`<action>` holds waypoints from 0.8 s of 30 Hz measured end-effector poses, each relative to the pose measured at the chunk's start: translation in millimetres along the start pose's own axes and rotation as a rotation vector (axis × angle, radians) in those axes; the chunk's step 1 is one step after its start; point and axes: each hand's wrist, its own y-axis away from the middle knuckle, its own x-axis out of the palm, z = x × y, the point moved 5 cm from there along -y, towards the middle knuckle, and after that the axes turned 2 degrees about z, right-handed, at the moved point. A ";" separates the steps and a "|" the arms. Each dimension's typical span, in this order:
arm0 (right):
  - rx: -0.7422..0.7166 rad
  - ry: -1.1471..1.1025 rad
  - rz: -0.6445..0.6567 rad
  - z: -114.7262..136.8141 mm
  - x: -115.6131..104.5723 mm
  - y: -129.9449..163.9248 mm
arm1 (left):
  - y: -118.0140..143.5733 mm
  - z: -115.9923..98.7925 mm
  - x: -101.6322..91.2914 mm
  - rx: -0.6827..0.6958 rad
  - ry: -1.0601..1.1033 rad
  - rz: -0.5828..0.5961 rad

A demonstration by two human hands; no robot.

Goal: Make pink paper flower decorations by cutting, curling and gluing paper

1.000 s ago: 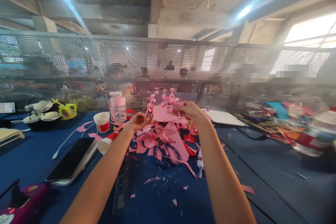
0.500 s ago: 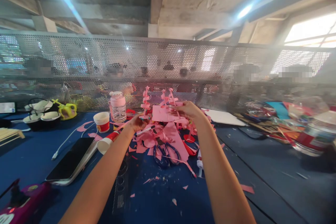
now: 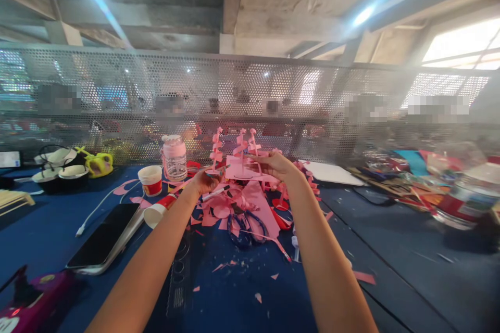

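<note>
My left hand (image 3: 209, 179) is closed around the round base of a pink paper spiral tree (image 3: 216, 151), which stands upright with a star-like tip. To the right, a second spiral tree (image 3: 242, 148) stands on a round pink base, in front of a pink paper sheet (image 3: 233, 162). My right hand (image 3: 273, 163) has its fingers pinched at the stem of a third spiral tree (image 3: 253, 140), which tilts slightly; the fingers partly hide it. Below both hands lies a heap of pink paper scraps (image 3: 222, 210), with blue-handled scissors (image 3: 246, 231) at its near edge.
Left are a paper cup (image 3: 150, 179), a tipped cup (image 3: 156, 213), a clear bottle (image 3: 175, 158), and a phone (image 3: 103, 234). A purple power strip (image 3: 39, 296) lies near left. A perforated metal screen (image 3: 203, 83) runs behind; a large bottle (image 3: 464, 197) stands right.
The middle spiral tree now stands straighter, slightly left and apart from the third tree. My right hand has shifted slightly. My left hand stays at its tree.
</note>
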 end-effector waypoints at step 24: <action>-0.068 -0.013 0.003 4.7 10.0 1.6 | 13.4 9.3 21.1 0.084 0.040 -0.005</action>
